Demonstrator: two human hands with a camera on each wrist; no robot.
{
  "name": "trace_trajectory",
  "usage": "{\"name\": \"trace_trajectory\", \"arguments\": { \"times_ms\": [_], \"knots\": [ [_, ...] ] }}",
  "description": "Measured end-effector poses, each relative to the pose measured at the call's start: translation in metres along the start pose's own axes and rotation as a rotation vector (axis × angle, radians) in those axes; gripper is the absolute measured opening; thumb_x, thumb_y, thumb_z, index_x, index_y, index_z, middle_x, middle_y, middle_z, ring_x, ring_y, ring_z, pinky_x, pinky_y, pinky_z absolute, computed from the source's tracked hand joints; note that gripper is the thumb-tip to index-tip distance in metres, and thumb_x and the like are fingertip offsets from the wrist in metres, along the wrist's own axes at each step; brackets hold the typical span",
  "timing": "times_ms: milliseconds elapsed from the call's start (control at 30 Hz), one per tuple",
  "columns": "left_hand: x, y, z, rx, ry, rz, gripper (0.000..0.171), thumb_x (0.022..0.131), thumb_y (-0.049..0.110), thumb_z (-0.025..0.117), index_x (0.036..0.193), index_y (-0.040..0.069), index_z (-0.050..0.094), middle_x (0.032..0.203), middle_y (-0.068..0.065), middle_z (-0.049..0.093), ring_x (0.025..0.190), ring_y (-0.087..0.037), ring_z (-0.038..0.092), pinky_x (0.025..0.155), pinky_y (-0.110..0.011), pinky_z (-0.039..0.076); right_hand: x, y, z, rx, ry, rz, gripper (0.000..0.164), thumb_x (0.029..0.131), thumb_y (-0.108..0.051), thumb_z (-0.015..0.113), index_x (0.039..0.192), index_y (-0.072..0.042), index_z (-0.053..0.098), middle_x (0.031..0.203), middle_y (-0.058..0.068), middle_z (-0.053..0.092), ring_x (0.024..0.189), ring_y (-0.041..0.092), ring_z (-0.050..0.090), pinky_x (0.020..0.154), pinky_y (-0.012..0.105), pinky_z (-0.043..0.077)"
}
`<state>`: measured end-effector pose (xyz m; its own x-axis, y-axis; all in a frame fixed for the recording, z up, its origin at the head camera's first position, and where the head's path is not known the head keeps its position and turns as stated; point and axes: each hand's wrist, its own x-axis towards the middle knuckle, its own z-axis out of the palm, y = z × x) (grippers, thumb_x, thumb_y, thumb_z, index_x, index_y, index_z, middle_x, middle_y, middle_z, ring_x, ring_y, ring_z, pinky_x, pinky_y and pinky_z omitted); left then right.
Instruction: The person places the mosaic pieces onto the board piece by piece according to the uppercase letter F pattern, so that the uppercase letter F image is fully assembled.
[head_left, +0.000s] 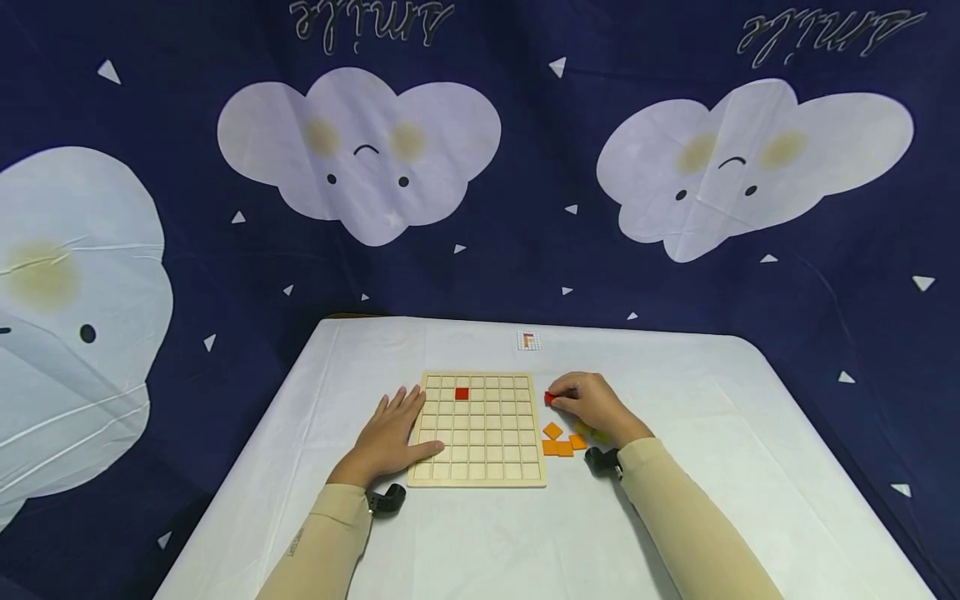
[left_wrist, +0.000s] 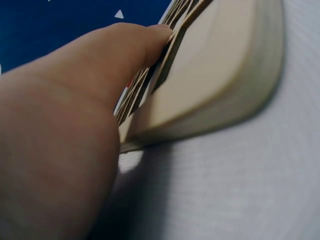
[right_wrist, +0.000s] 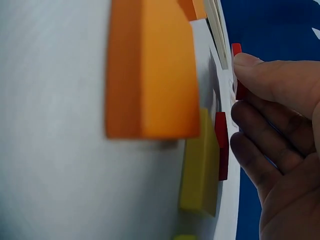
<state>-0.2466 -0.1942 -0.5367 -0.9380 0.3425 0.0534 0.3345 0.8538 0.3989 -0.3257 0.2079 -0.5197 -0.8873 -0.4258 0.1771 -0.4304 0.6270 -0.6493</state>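
Note:
A wooden grid board (head_left: 491, 484) lies on the white table with one red square tile (head_left: 462, 393) in a cell of its upper part. My left hand (head_left: 392, 437), fingers spread, rests along the board's left edge; the thumb (left_wrist: 142, 45) lies over the rim in the left wrist view. Just right of the board, my right hand (head_left: 594, 403) pinches another red tile (right_wrist: 240, 91) between thumb and fingers. Near that hand lie several orange tiles (head_left: 552, 431), a yellow tile (right_wrist: 200, 170) and a further red tile (right_wrist: 221, 150) on the cloth.
A small card (head_left: 528, 340) with a coloured grid pattern lies on the white tablecloth (head_left: 637, 354) behind the board. A dark blue curtain (head_left: 540, 250) with clouds hangs behind the table's far edge. Both wrists wear small black cameras (head_left: 387, 499).

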Motion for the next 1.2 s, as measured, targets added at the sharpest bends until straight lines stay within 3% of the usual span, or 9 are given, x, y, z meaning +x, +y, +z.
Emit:
{"name": "trace_trajectory", "arguments": {
  "times_ms": [467,1200],
  "knots": [
    [-0.001,0.002,-0.001,0.005,-0.005,0.003,0.107,0.092,0.071,0.065,0.165,0.001,0.030,0.171,-0.014,0.023,0.158,-0.036,0.012,0.127,-0.053,0.003,0.013,-0.018,0.000,-0.043,-0.002,-0.012,0.013,0.094,-0.005,0.081,0.106,-0.009,0.084,0.113,0.001,0.076,0.115,0.027,0.068,0.106,0.049,0.051],
    [0.000,0.000,0.000,0.013,-0.005,0.005,0.108,0.091,0.073,0.064,0.164,0.001,0.031,0.171,-0.015,0.024,0.158,-0.036,0.012,0.127,-0.053,0.004,0.031,-0.033,0.022,0.039,-0.013,-0.018,0.010,0.094,-0.008,0.081,0.104,-0.010,0.084,0.114,0.002,0.075,0.116,0.026,0.067,0.105,0.043,0.052]
  ]
}}
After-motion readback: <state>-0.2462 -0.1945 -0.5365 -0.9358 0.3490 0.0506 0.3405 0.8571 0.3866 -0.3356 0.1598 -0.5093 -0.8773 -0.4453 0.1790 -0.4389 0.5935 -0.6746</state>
